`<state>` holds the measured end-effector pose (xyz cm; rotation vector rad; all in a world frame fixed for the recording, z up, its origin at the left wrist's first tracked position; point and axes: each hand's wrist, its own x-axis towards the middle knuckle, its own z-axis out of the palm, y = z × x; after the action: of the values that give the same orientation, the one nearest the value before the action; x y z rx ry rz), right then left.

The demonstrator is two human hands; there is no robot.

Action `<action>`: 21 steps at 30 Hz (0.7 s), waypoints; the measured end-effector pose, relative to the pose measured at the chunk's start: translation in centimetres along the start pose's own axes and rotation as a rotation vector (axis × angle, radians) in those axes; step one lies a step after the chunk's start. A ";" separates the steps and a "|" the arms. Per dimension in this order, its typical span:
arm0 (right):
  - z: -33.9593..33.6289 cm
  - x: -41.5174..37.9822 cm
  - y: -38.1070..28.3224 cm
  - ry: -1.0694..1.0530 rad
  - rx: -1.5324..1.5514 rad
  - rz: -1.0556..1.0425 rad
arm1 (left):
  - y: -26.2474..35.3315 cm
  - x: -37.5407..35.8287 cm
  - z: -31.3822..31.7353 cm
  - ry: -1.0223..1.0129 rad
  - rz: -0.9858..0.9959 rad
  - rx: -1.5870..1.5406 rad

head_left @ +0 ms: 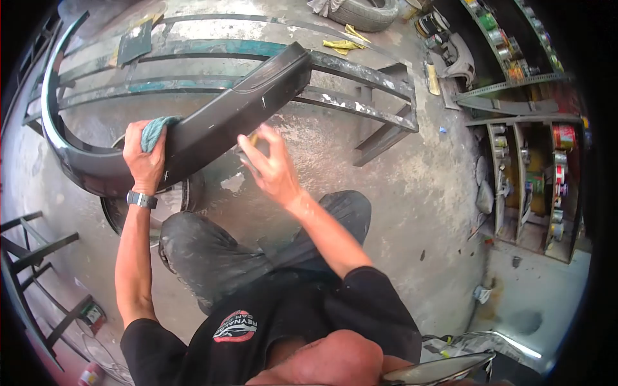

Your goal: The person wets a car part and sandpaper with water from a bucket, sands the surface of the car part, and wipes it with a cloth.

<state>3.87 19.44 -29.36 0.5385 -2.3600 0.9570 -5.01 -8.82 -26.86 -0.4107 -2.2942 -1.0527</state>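
Note:
A long, dark curved panel (212, 122) rests across a metal rack (354, 106) and bends round to the left. My left hand (145, 157) grips a green cloth (154, 134) against the panel's near edge, with a watch on the wrist. Just below the panel's right part is my right hand (273, 164), its fingers curled round a small, thin piece (254, 139) with a yellowish edge. That piece is partly hidden by the fingers and blurred, so I cannot make out what it is.
Under the panel lies a round wheel-like object (187, 196). Shelves (515, 122) with cans stand at the right. A tire (364, 14) and a yellow cloth (344, 45) lie on the floor beyond the rack. Another metal frame (45, 254) stands at the left.

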 end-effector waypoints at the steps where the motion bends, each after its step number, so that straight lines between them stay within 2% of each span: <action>1: 0.3 -2.2 -0.2 -0.017 0.056 0.193 | 0.4 0.3 -0.5 -0.004 -0.011 0.005; 3: 1.0 -6.4 0.0 -0.063 0.179 0.581 | 0.5 0.3 -0.9 -0.049 0.034 0.023; 7: 1.6 -9.7 1.6 0.149 0.866 1.184 | 0.4 0.3 -1.4 -0.061 0.066 0.046; 10: -0.6 -7.9 1.5 0.307 1.313 1.249 | 1.5 0.6 -1.3 -0.032 0.086 0.025; 14: -1.5 -4.1 -0.5 0.259 1.424 0.932 | 3.9 1.0 -2.0 -0.118 0.144 0.002; 15: -1.8 -1.9 -2.5 0.219 1.328 0.861 | 4.8 1.0 -2.0 -0.160 0.152 -0.053; 18: -0.8 3.0 -7.2 0.188 1.138 0.537 | 9.8 2.1 -2.9 -0.460 0.118 -0.080; 21: 2.9 4.1 -9.6 0.045 1.079 0.352 | 10.9 1.4 -1.4 -0.380 0.097 -0.217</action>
<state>4.90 10.25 -23.73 0.4500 -1.7424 2.3720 -0.27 -2.85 -18.85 -0.8654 -2.4587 -1.2672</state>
